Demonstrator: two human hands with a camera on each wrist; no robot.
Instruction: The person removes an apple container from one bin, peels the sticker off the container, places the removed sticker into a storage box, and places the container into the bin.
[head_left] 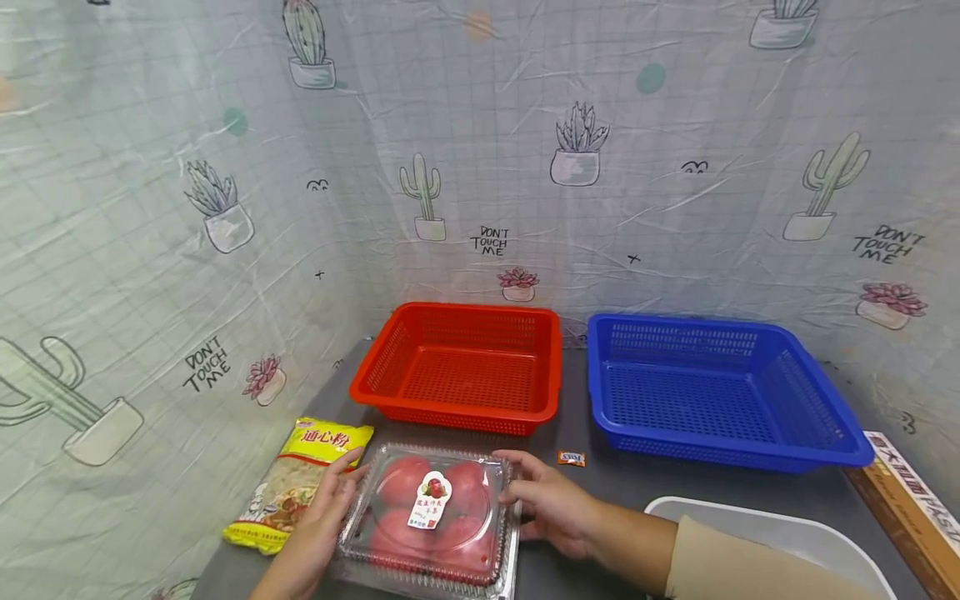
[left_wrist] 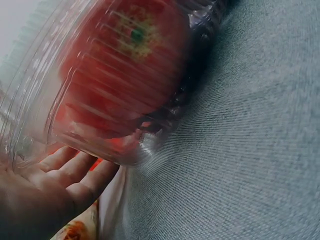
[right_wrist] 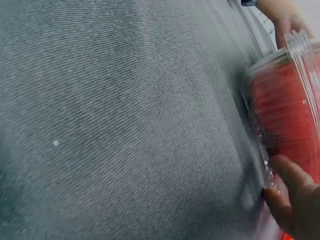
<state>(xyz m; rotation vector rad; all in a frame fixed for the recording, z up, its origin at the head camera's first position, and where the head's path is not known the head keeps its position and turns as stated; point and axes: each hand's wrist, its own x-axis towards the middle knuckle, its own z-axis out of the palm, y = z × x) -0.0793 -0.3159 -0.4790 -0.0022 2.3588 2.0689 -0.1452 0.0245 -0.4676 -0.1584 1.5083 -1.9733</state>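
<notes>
A clear plastic clamshell box (head_left: pixel 442 537) of red tomatoes, with a white label (head_left: pixel 429 500) on its lid, is at the front of the table between both hands. My left hand (head_left: pixel 318 521) holds its left side; in the left wrist view the fingers (left_wrist: pixel 85 175) reach under the lid's rim against the box wall. My right hand (head_left: pixel 558 508) grips the right side, with fingers at the rim. In the right wrist view its fingertips (right_wrist: pixel 280 165) touch the lower side of the box. Through the wall, one tomato (left_wrist: pixel 135 60) shows its green stem end.
A yellow pasta bag (head_left: pixel 300 483) lies left of the box. Behind stand a red basket (head_left: pixel 453 412) and a blue basket (head_left: pixel 720 446). A small orange wrapped candy (head_left: pixel 572 458) lies before them. A white basin (head_left: pixel 720 502) is partly under the right forearm, near a long carton (head_left: pixel 911 517).
</notes>
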